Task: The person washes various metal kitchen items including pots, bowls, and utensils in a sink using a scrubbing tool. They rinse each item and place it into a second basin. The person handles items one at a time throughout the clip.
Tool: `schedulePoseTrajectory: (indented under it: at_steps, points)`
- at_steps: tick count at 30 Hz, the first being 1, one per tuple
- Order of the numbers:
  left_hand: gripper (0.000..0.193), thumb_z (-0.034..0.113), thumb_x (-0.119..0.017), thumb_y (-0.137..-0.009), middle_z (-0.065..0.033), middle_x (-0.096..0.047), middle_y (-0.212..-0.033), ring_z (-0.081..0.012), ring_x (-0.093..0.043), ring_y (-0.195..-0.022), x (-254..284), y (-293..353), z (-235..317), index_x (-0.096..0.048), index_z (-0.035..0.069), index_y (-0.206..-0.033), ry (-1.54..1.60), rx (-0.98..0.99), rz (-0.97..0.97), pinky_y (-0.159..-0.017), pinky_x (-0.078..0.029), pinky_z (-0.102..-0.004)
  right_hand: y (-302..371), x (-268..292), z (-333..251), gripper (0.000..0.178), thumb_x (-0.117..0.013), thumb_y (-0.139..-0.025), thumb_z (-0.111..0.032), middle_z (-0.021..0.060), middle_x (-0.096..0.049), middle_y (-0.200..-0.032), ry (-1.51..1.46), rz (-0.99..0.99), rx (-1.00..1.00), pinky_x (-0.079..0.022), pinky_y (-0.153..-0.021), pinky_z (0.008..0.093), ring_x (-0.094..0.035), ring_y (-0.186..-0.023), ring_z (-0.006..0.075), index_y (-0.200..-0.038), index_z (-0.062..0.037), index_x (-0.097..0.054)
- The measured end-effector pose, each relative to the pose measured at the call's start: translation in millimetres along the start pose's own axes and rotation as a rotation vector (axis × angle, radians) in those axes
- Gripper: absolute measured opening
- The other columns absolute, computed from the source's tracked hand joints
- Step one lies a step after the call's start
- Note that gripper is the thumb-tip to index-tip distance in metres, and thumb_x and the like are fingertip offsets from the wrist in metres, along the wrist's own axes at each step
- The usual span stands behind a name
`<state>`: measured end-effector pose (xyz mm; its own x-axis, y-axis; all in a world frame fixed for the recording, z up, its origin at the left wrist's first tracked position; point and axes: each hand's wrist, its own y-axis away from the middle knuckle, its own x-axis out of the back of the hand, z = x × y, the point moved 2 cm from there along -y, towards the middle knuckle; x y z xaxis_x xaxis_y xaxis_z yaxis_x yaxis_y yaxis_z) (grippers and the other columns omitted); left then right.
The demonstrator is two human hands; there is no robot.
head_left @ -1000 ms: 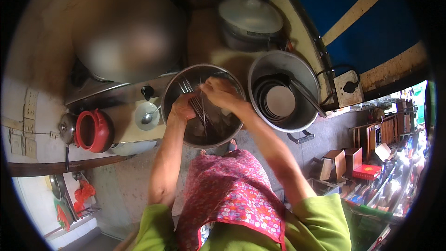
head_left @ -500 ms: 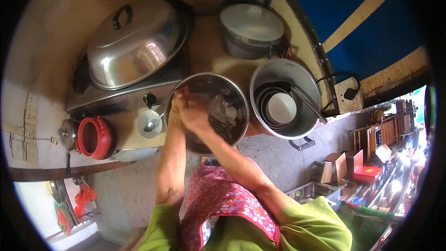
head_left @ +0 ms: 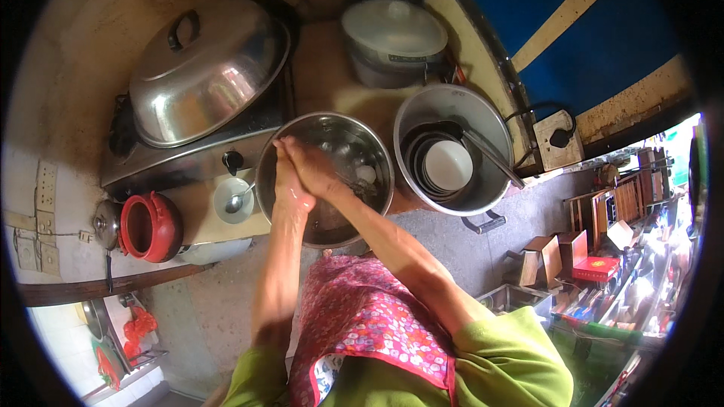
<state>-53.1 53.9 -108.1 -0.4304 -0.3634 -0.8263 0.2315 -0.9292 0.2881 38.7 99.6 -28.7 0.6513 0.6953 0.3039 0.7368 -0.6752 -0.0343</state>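
A round steel basin with clear, rippling water stands at the counter's front edge. Over its left side, my left hand and my right hand are pressed together, wet and holding no visible object. The right hand's fingers lie stretched across the left hand, whose fingers are partly hidden. A small pale round thing shows in the water; I cannot tell what it is. Just left of the basin sits a white bowl with a metal spoon in it.
Right of the basin is a large metal pot holding nested bowls and a white bowl. A domed lid covers the stove. A red clay pot stands left; a lidded pot stands behind.
My hands have slid against each other, from clasped over the basin to laid palm to palm nearer its left rim. The whole view has shifted slightly.
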Motion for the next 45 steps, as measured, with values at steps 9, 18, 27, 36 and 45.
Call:
schedulePoseTrajectory:
  at_steps: [9, 18, 27, 36, 45]
  points:
    - [0.041, 0.046, -0.041, -0.098, 0.0004, -0.049, -0.124, -0.0207, -0.039, -0.121, 80.7, -22.3, -28.4, -0.047, 0.022, -0.13, 0.393, -0.237, 0.162, -0.104, -0.03, -0.0402, 16.2, -3.2, -15.3, 0.051, -0.033, -0.099, -0.044, 0.0196, -0.056, -0.124, 0.033, 0.119, 0.132, -0.031, -0.102, 0.0529, -0.051, -0.116, 0.0374, -0.121, -0.0032, -0.054]
    - [0.048, 0.054, -0.044, -0.094, -0.0014, -0.055, -0.117, -0.0228, -0.051, -0.109, -13.8, 20.0, -26.4, -0.052, 0.016, -0.122, 0.172, -0.315, -0.002, -0.095, -0.04, -0.0419, 30.2, -30.4, 7.6, 0.056, -0.025, -0.1, -0.046, 0.0219, -0.043, -0.139, 0.336, 0.038, 0.214, -0.029, -0.106, 0.0522, -0.042, -0.125, 0.0432, -0.139, -0.0088, -0.041]
    - [0.043, 0.046, -0.035, -0.101, -0.0054, -0.054, -0.124, -0.0233, -0.05, -0.114, -61.7, 58.5, -22.5, -0.051, 0.015, -0.125, 0.237, -0.38, -0.188, -0.101, -0.039, -0.0409, 53.9, -26.0, -27.3, 0.071, -0.029, -0.097, -0.055, 0.0335, -0.035, -0.142, 0.207, 0.004, 0.083, -0.019, -0.112, 0.0543, -0.031, -0.134, 0.0462, -0.144, -0.0022, -0.033]
    - [0.055, 0.054, -0.03, -0.1, -0.0064, -0.053, -0.124, -0.024, -0.05, -0.11, -4.4, 47.0, -24.0, -0.048, 0.014, -0.132, 0.173, -0.141, -0.171, -0.101, -0.038, -0.0403, 33.0, -42.4, 1.9, 0.068, -0.028, -0.096, -0.057, 0.0314, -0.055, -0.114, 0.465, 0.233, 0.093, -0.034, -0.1, 0.0482, -0.049, -0.114, 0.0437, -0.112, 0.0036, -0.055]
    - [0.081, 0.076, -0.048, -0.081, -0.0058, -0.054, -0.132, -0.0281, -0.053, -0.116, -52.8, 26.8, -46.7, -0.048, 0.016, -0.136, 0.17, 0.023, 0.312, -0.103, -0.039, -0.041, -1.7, 58.2, 32.4, 0.039, -0.047, -0.09, -0.028, 0.0257, -0.059, -0.12, 0.579, -0.229, -0.44, -0.045, -0.097, 0.0452, -0.057, -0.115, 0.0378, -0.113, 0.0, -0.062]
